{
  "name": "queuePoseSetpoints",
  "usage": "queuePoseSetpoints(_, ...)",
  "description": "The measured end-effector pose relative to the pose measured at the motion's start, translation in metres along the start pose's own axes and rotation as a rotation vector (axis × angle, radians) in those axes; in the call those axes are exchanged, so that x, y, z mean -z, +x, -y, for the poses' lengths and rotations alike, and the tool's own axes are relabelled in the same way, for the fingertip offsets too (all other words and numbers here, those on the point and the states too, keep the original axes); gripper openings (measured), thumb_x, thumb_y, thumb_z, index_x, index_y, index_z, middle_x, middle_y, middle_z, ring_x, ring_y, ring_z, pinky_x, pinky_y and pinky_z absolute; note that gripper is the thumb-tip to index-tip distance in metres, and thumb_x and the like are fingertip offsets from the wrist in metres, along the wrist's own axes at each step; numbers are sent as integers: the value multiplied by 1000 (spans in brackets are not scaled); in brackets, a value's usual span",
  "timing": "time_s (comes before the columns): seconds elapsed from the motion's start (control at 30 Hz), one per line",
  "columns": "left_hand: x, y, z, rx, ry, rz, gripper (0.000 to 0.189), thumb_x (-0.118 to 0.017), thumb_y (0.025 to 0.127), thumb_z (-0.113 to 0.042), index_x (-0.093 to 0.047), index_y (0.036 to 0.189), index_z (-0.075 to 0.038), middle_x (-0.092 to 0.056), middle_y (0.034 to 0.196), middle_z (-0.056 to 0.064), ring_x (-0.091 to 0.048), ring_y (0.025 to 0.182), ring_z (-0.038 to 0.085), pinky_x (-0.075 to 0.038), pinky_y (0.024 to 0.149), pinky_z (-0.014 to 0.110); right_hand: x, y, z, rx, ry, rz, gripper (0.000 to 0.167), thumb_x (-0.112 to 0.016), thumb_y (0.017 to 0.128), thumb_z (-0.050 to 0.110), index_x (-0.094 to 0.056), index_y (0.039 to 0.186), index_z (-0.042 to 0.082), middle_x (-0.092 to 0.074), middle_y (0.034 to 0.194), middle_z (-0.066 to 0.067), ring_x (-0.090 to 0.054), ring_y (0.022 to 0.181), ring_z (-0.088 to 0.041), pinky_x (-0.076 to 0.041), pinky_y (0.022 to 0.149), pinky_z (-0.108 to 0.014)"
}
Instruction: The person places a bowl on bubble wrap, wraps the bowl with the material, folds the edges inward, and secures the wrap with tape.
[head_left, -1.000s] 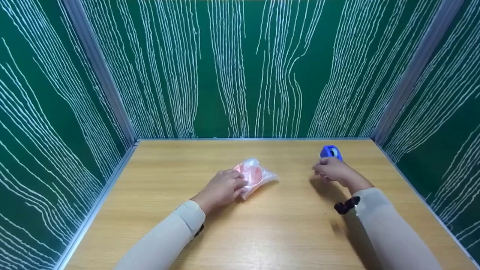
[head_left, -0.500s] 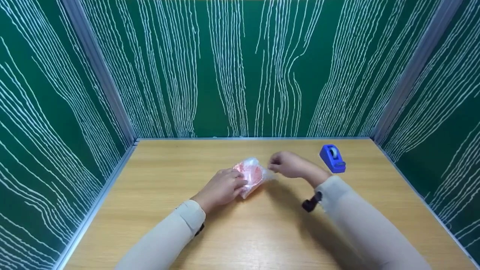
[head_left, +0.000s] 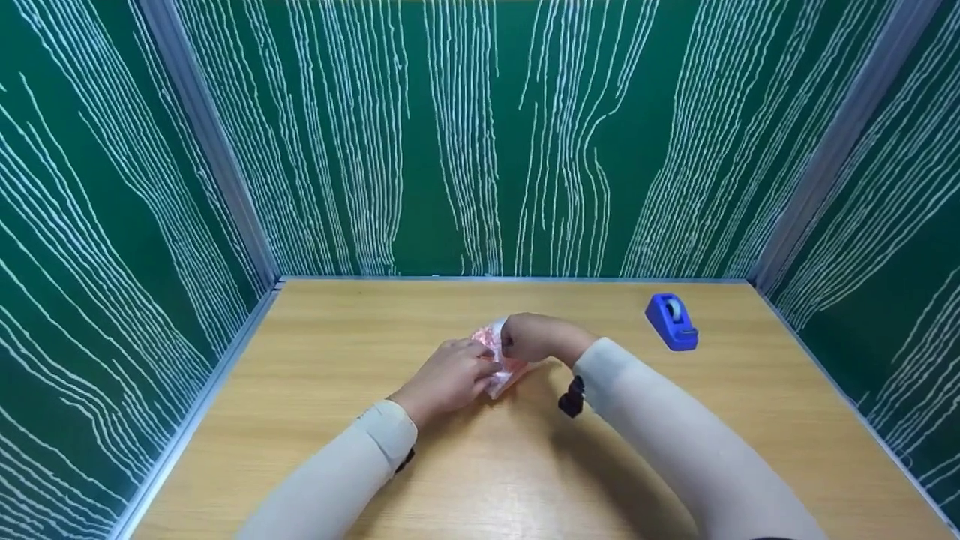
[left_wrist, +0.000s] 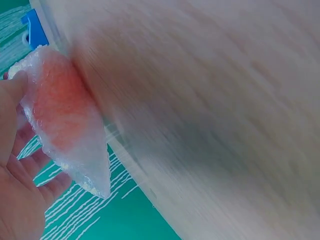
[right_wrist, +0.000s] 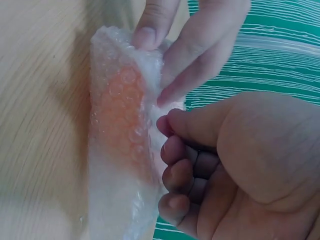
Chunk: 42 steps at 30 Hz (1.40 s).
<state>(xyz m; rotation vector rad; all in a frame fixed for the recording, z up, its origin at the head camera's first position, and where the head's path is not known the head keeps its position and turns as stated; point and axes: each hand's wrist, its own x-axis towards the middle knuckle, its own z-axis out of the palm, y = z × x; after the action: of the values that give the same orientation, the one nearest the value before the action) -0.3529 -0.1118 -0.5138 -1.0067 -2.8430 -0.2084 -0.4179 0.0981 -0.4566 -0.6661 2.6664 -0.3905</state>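
A reddish-orange item in clear bubble wrap, a small package (head_left: pixel 499 382), lies at the middle of the table. My left hand (head_left: pixel 447 373) grips its left end; the left wrist view shows the thumb on one face and the fingers behind. My right hand (head_left: pixel 540 337) reaches over the package's right side. In the right wrist view its fingers (right_wrist: pixel 176 176) are curled and the thumb tip meets the forefinger right at the bubble wrap (right_wrist: pixel 122 120). They appear to pinch a bit of clear tape, which hardly shows. The item's exact kind is hidden by the wrap.
A blue tape dispenser (head_left: pixel 672 322) with a roll in it stands at the table's back right. Green panels (head_left: pixel 420 187) with white wavy lines rise behind and at both sides of the wooden table (head_left: pixel 337 322).
My right hand has left the tape dispenser and moved left to the wrapped package, now covering its right part. My left hand stays on the package. The dispenser has not moved.
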Motion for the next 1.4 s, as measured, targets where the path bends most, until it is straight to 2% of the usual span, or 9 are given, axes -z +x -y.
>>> queuePoseSetpoints(0.17,0,-1,-1,-29,40,-42,31,-66,116,-36,-84,134,-19,-76,137,2,-68,135,24,-49,130,49,-3,8,7,-32,-78,4,10,-74,104,11,-81,111,8,-76,102,-8,-70,94,-30,-60,96,-45)
queuePoseSetpoints(0.4,-2,0,0,3,7,-19,30,-68,114,-38,-85,133,-21,-75,134,1,-66,133,22,-47,132,48,-6,10,22,-191,-170,18,20,-82,102,14,-83,121,7,-78,120,-12,-69,108,-33,-59,117,-51)
queuePoseSetpoints(0.53,-2,1,-1,-1,9,-20,31,-69,114,-38,-85,133,-20,-74,134,0,-66,132,21,-48,131,48,-12,14,23,-204,-157,-18,25,-83,102,14,-82,126,8,-79,125,-13,-70,113,-34,-55,123,-52)
queuePoseSetpoints(0.7,-3,1,0,-15,13,-29,30,-68,115,-38,-85,133,-20,-74,132,0,-66,129,20,-49,129,47,-18,11,23,-159,-154,-85,25,-84,102,15,-82,126,8,-80,125,-14,-71,111,-34,-57,121,-51)
queuePoseSetpoints(0.9,-2,0,-1,-19,15,-38,29,-68,115,-38,-85,132,-21,-74,130,1,-67,127,20,-50,127,47,-21,7,26,-148,-181,-126,23,-82,103,15,-81,124,5,-80,123,-15,-71,108,-33,-59,117,-49)
queuePoseSetpoints(1.13,0,-2,-3,-29,31,-58,25,-67,115,-32,-87,121,-18,-75,123,2,-68,123,23,-51,126,48,-23,7,27,-112,-227,-171,23,-85,99,16,-81,116,1,-81,114,-17,-73,101,-34,-63,110,-48)
queuePoseSetpoints(1.4,1,-2,-3,-25,19,-61,25,-66,115,-30,-87,122,-18,-75,124,3,-68,123,23,-51,126,49,-21,8,30,-236,-184,-119,34,-88,99,19,-78,127,3,-79,123,-16,-73,109,-34,-60,117,-49)
